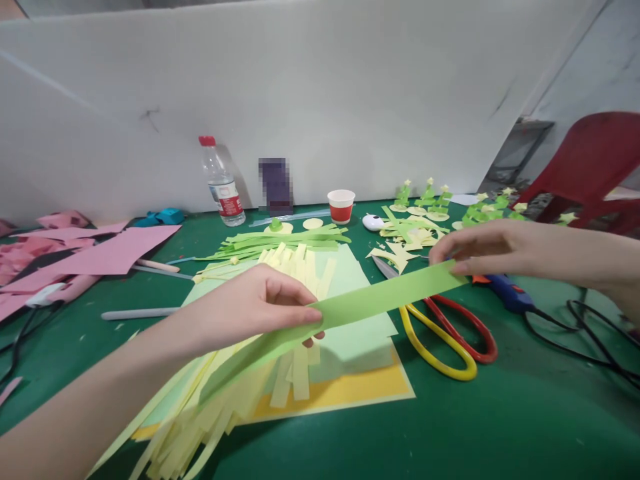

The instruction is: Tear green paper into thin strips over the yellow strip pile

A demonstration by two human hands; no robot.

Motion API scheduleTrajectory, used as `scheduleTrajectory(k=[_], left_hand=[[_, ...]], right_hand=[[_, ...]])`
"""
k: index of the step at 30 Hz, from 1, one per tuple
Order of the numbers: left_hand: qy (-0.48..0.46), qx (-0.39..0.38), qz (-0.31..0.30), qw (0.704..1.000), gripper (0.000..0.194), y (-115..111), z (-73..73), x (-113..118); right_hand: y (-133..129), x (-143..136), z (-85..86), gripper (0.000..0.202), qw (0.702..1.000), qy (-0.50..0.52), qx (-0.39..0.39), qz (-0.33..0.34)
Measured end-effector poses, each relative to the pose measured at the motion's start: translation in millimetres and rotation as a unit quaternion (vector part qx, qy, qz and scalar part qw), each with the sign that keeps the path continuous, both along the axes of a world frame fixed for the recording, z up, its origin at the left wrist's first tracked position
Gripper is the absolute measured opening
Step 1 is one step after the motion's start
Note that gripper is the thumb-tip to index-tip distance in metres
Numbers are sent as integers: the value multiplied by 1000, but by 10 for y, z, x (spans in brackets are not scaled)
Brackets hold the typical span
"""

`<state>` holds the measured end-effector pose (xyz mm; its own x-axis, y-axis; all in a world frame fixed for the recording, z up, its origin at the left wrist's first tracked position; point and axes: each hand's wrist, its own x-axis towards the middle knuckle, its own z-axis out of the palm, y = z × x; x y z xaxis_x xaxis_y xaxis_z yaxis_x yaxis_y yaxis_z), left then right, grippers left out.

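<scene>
A long green paper strip stretches between both hands above the table. My left hand pinches it near its middle, thumb on top, and the strip's free tail hangs toward the lower left. At its right end, my right hand holds the strip between thumb and fingers. Beneath lie pale yellow paper strips, in a thick fanned bunch, over light green sheets and a yellow-orange sheet. Scissors with one yellow and one red handle rest under the strip, close to my right hand.
Behind stand a water bottle and a paper cup. Pink paper lies at left. A blue corded tool, paper scraps and small green paper plants are at right. A white partition borders the green table.
</scene>
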<state>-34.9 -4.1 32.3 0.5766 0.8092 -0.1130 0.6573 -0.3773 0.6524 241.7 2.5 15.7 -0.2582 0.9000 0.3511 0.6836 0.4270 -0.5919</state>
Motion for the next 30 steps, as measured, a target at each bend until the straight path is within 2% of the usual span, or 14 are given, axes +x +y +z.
scheduleTrajectory(k=[4,9,12,14,17,20,24,30], left_hand=[[38,44,46,997,25,-112,-44,122],[12,198,-17,980,21,-270,-191,212],[-1,227,-34,973,19,-307,-245,227],[8,193,-25,981,19,-299,-239,223],[14,69,18,997,24,-256,-177,210],[21,-35,73,997,26,-199,-102,193],[42,-93,110,989,25,-127,-53,156],[44,-133,107,984,19,-37,-67,100]], right_hand=[[-135,-171,0,33,997,-51,-31,42],[-303,-414,65,27,982,-98,-88,137],[-344,-481,64,27,979,-82,-71,170],[-340,-483,55,28,981,-71,-75,162],[-300,-455,54,28,978,-80,-132,142],[-242,-424,72,29,970,-99,-176,137],[-161,-373,92,28,965,-92,-213,118],[-30,-245,109,25,949,-107,-262,139]])
